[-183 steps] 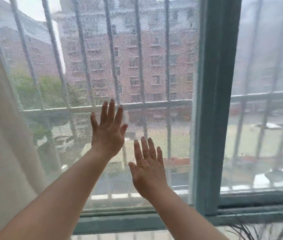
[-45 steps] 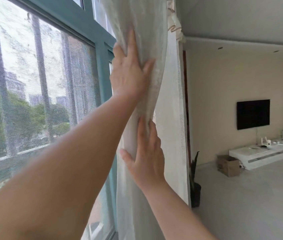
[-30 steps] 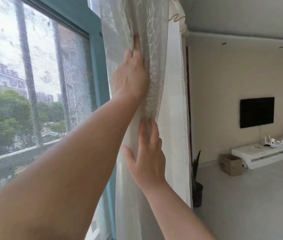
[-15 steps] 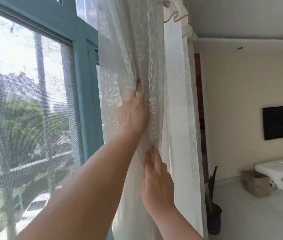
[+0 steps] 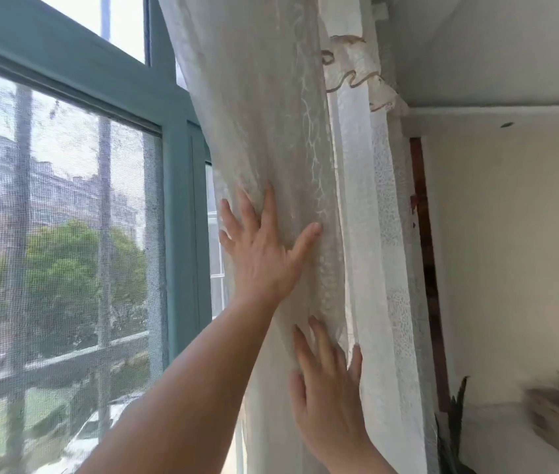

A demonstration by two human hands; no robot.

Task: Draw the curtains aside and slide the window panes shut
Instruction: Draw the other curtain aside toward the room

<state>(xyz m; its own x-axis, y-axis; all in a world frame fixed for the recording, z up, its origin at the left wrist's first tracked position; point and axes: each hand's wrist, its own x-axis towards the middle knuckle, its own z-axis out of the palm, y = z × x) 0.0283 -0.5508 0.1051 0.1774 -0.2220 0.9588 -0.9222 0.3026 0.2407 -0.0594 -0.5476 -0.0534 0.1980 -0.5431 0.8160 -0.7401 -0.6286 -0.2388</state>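
Left hand [image 5: 264, 248]: fingers spread and straight, palm pressed flat on curtain [image 5: 271, 114].
Right hand [image 5: 329, 401]: directly below, fingers straight, also flat against the fabric, gripping nothing.
Curtain: sheer white, lace-like branching pattern, gathered into a thick bundle; long axis vertical, top tilted slightly left; under both palms, at the right edge of the window frame [image 5: 182, 200].
Window frame: teal, rectangular.
Mesh screen [image 5: 66, 234]: fine grey weave, left of frame.
Valance [image 5: 356, 73]: scalloped, brown-trimmed, upper right.
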